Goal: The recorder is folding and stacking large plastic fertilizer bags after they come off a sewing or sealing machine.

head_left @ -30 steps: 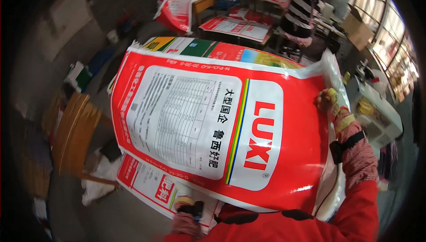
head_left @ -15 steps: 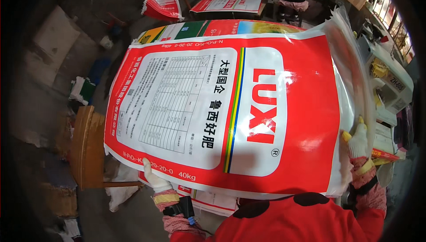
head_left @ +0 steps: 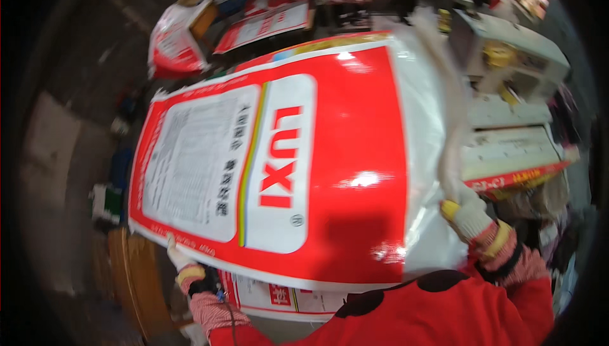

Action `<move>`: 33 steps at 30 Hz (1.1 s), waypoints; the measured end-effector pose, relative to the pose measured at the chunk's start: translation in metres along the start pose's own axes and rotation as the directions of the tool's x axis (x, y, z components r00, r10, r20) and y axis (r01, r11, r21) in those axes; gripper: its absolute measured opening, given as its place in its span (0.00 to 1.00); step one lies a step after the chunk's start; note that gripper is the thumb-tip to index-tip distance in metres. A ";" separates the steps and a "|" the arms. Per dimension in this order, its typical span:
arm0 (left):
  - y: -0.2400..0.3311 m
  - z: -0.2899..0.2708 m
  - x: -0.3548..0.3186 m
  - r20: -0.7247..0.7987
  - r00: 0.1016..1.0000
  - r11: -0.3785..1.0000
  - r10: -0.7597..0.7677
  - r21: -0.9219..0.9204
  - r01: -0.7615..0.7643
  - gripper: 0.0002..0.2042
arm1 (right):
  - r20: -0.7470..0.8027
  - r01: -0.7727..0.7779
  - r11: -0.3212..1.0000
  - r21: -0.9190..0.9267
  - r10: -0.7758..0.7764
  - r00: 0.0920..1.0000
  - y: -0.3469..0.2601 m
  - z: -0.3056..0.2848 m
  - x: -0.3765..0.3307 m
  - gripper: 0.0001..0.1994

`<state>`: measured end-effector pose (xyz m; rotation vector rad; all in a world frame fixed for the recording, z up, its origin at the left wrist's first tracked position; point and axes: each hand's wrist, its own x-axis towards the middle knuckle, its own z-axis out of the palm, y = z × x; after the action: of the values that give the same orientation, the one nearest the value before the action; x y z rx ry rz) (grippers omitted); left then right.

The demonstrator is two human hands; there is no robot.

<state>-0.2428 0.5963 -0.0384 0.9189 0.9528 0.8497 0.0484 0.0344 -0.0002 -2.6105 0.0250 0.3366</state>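
A big red and white woven sack (head_left: 304, 162) fills the middle of the frame, with its printed face turned up toward the camera. The person holds it by two corners. The left hand (head_left: 181, 263), in a pale work glove with a yellow cuff, is closed on the lower left corner of the sack, at the lower left of the frame. The right hand (head_left: 469, 216), gloved the same way, grips the white side edge of the sack at the right, just below the middle of the frame. The two hands are well apart, nearly the full width of the sack between them, and the sack looks flat and empty — it is spread out, not hanging folded.

Under its lower edge another sack of the same kind (head_left: 279, 298) shows, lying flat at the bottom centre. More red and white sacks (head_left: 209, 28) lie in a heap at the upper left. At the right of the frame stands a pale machine (head_left: 507, 54).

As a judgement: the sack is lifted and opened out, but it is not yet laid down on the one below, so the placing is left to do.
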 end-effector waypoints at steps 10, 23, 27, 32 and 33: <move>-0.017 -0.015 0.012 -0.030 0.998 0.996 0.061 0.069 -0.059 0.30 | -0.106 0.549 0.753 0.361 -0.552 0.827 -0.028 0.011 0.090 0.22; -0.103 0.149 -0.212 0.396 0.905 0.912 -0.158 -0.294 0.288 0.28 | 0.331 0.414 0.909 0.057 -0.408 0.851 0.008 -0.058 0.080 0.30; -0.143 0.176 -0.218 0.351 0.926 0.892 -0.136 -0.364 0.269 0.25 | 0.180 0.297 0.872 0.389 -0.388 0.904 0.011 -0.012 0.103 0.31; -0.145 0.151 -0.200 0.212 0.976 0.965 -0.054 -0.240 0.105 0.23 | 0.212 0.486 0.730 0.480 -0.634 0.744 0.006 0.026 0.123 0.26; -0.142 0.152 -0.197 0.204 0.978 0.970 -0.048 -0.222 0.094 0.23 | 0.120 0.231 0.611 0.757 -0.478 0.870 0.007 0.048 0.123 0.21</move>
<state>-0.1434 0.3288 -0.0668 0.7480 0.6943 0.7740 0.1564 0.0574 -0.0736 -1.6778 -0.4018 0.4725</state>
